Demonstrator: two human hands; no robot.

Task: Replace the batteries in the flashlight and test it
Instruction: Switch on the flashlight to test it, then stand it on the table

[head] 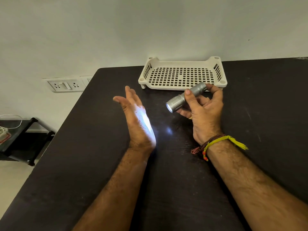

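Observation:
A small silver flashlight (181, 99) is lit, its head pointing down and to the left. My right hand (205, 114) grips its body above the dark table (83, 164), thumb on top and a finger at the tail end. My left hand (136, 119) stands flat and upright to the left of the flashlight, fingers apart, holding nothing. The beam makes a bright patch on the left palm and a small glint on the table between the hands. No loose batteries are in sight.
A cream perforated plastic tray (141, 77) sits at the table's far edge against the wall, just behind the flashlight. Wall sockets (66, 85) are at the left. A low black shelf (21, 139) with a cable stands on the floor left of the table.

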